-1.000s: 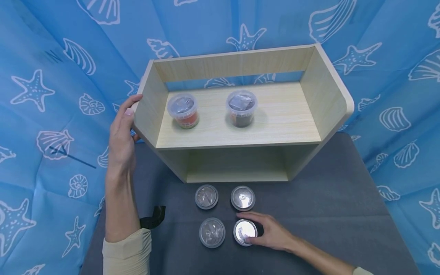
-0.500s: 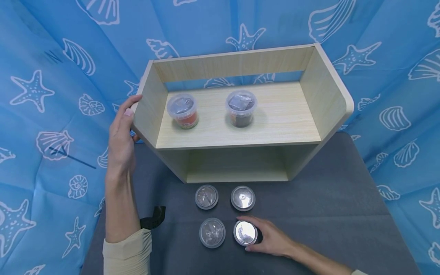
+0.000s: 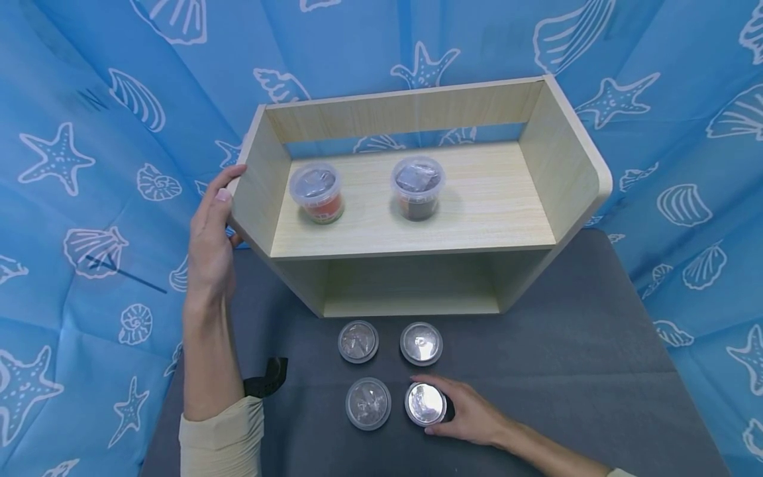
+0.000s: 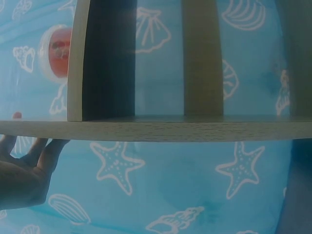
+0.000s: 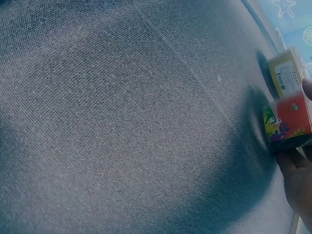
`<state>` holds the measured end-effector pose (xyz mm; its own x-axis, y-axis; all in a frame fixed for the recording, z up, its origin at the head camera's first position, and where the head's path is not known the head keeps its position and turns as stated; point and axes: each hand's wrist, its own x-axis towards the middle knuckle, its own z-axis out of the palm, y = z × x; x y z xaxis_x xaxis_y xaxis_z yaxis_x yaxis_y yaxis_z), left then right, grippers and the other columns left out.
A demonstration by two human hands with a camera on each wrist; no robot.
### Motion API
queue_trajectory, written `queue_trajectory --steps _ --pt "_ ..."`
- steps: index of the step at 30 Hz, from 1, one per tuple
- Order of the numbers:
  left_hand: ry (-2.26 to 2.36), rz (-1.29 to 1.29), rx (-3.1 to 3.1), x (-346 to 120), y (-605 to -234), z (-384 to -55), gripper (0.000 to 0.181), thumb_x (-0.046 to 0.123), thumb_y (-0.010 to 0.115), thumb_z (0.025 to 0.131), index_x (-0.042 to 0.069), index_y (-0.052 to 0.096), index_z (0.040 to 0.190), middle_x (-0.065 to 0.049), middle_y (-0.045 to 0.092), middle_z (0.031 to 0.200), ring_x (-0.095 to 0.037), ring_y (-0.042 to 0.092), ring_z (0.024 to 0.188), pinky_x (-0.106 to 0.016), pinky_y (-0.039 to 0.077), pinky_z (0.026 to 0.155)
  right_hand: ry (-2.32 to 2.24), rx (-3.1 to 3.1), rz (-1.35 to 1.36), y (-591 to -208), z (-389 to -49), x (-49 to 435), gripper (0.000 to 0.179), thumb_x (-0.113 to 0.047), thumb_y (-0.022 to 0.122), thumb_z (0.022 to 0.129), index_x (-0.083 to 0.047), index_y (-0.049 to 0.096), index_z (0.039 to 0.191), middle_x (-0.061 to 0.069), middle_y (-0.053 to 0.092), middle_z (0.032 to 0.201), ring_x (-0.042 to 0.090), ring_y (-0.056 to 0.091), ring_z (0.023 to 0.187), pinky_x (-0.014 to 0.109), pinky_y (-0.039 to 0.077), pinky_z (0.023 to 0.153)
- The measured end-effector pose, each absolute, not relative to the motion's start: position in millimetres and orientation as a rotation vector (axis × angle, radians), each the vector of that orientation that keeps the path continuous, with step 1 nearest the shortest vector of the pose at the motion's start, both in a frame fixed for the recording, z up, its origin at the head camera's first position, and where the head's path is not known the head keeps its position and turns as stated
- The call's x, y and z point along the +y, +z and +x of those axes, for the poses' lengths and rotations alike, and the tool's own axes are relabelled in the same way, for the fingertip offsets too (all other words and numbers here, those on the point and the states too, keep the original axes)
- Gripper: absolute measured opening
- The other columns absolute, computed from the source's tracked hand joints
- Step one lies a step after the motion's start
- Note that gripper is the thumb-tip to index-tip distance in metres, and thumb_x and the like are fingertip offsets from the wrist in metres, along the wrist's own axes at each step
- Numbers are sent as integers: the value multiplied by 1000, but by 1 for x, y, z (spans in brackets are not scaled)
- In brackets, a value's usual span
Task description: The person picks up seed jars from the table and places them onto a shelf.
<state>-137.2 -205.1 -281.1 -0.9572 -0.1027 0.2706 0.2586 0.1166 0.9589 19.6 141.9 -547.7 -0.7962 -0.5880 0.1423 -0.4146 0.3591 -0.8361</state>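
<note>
In the head view, my left hand point(image 3: 211, 245) grips the left side panel of a pale wooden two-tier shelf point(image 3: 411, 232). The left wrist view has its fingers point(image 4: 46, 156) against the panel's outer face, one fingertip showing past the edge. My right hand point(image 3: 471, 411) holds a clear-lidded tub point(image 3: 426, 403) on the table, thumb and fingers on opposite sides. That tub's red printed label point(image 5: 292, 117) shows in the right wrist view. Nearby stand three similar tubs: one behind point(image 3: 421, 344), one to the left point(image 3: 367, 403), one at back left point(image 3: 358, 342).
On the upper tier stand a tub with a red label point(image 3: 318, 192) at left and a dark-filled tub point(image 3: 418, 188) near the middle. A dark grey cloth point(image 3: 572, 331) covers the table. A blue curtain point(image 3: 673, 132) with sea-shell prints hangs behind and beside it.
My right hand's fingers and thumb have shifted slightly down around the front right tub, off its lid. My left hand, the shelf and the tubs stay put.
</note>
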Motion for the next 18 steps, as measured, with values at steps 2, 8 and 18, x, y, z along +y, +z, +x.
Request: queue_trajectory --steps 2,8,18 --pt "-1917 -151 -2132 -205 -281 -137 40 35 39 107 22 54 142 -6 44 140 -27 42 119 -49 30 89 -1404 2439 -910 -547 19 142 79 -29 88 75 -15 52 143 -1 60 136 21 58 123 39 47 99" --pt "-1914 -142 -2137 -205 -281 -138 40 35 39 106 23 55 142 -6 43 141 -27 41 122 -51 28 91 -1386 2452 -906 -542 19 144 80 -24 89 72 -16 52 143 -2 61 136 20 59 122 40 48 98" --pt "-1951 -128 -2114 -205 -280 -137 39 33 41 106 22 56 140 -4 42 144 -26 41 123 -57 29 95 -1379 2445 -884 -528 12 152 77 -29 88 75 -19 53 143 -3 61 135 20 57 123 40 46 100"
